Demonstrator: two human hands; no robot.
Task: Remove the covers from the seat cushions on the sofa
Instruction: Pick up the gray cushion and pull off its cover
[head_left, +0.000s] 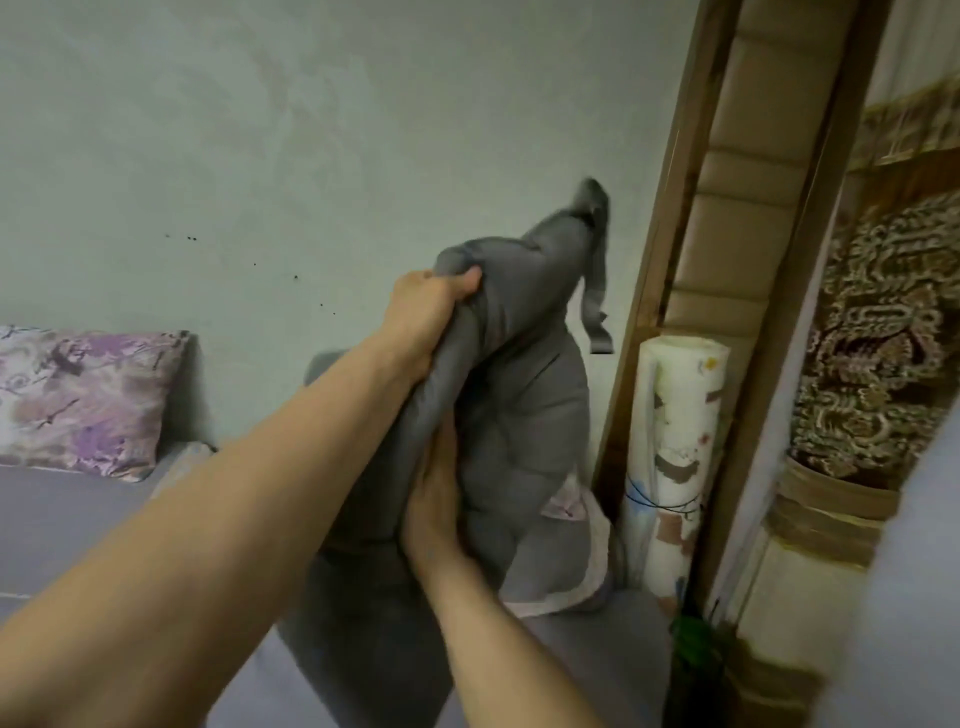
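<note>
Two bare forearms crossed the lower half of the frame, the left one running from the lower left corner up toward the middle. The left hand (426, 306) sat just above centre, its grip clamped on a bunched fold of the grey cover (524, 322), fingers curled over the top of the fold. The right hand (441, 499) lay below it, lower centre, pressed flat against the cover's side with fingers pointing up; its grip looked spread rather than closed on the cloth, though the fingertips were partly hidden behind the fabric.

The cover stood raised in the middle of the frame, stretched upward to a loose tip at upper centre right, with a strap-like end hanging down beside it. Under its lower edge, a pale patterned cushion (576, 587) showed at lower centre right, partly out of the cover and resting on the sofa (67, 525).

A purple-patterned pillow (83, 400) leaned against the pale green wall (260, 156) at mid left. At right, a rolled white mat (675, 447) stood upright beside a padded beige panel (748, 171), with a dark ornate carpet (872, 343) at the far right.
</note>
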